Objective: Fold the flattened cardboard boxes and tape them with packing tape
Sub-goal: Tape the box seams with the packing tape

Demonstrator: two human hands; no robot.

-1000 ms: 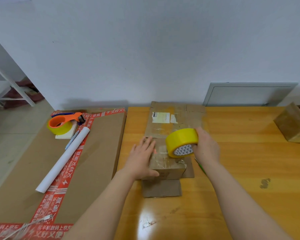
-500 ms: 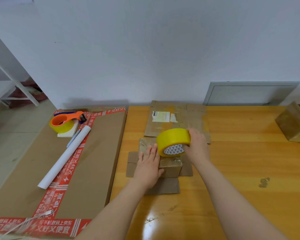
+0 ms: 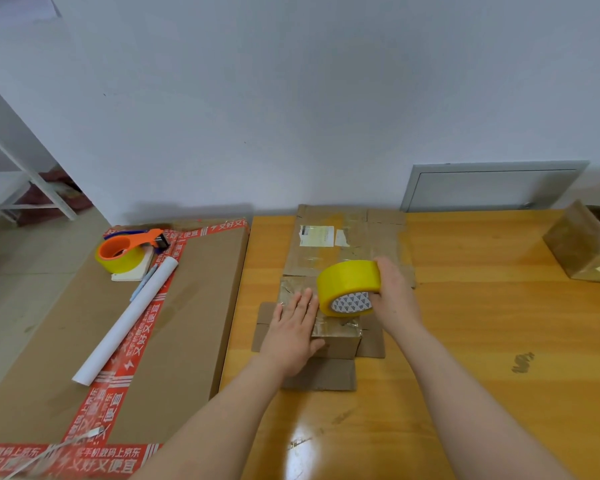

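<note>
two hands work at one small cardboard box [image 3: 338,342]. the right hand [image 3: 394,299] grips a yellow packing tape roll [image 3: 349,280], fingers curled round its rim, and holds it on edge over the box top with its patterned core facing the camera. the left hand [image 3: 295,330] lies flat, fingers straight, pressing the box top just left of the roll. the box sits on the wooden table [image 3: 482,341] with its lower flaps splayed flat around it. just behind lies a flattened cardboard box [image 3: 347,244] bearing a white label. left of the table, a large cardboard sheet [image 3: 194,323] edged in red printed tape carries an orange tape dispenser [image 3: 125,252] and a white paper roll [image 3: 129,320]. another cardboard box [image 3: 579,247] stands far right.
</note>
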